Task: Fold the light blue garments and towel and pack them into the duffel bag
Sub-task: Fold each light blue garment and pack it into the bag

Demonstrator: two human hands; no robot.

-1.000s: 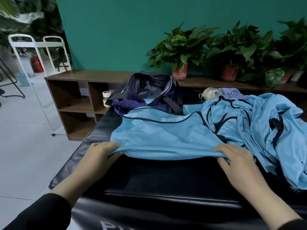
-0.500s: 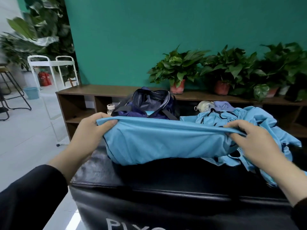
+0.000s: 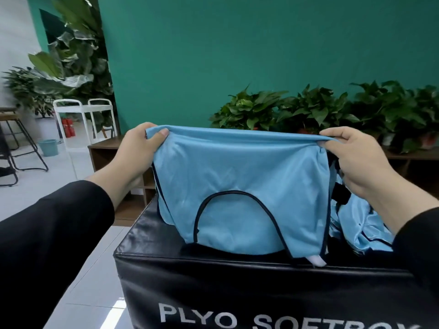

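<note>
A light blue garment (image 3: 240, 176) with dark piping hangs upright in front of me, stretched between both hands above the black padded box (image 3: 237, 286). My left hand (image 3: 140, 148) pinches its top left corner and my right hand (image 3: 351, 155) pinches its top right corner. Its lower edge with a curved dark-trimmed opening touches the box top. More light blue cloth (image 3: 356, 226) lies heaped at the right on the box. The held garment hides the duffel bag.
A low brown wooden shelf (image 3: 104, 148) runs along the green wall, with potted plants (image 3: 308, 110) on top. A white cart (image 3: 85, 119), a blue bucket (image 3: 48, 147) and black stools (image 3: 14, 148) stand on the tiled floor at the left.
Both hands gripped the garment's near edge on the box and raised it well up. The cloth now hangs vertically and covers the duffel bag, which showed before.
</note>
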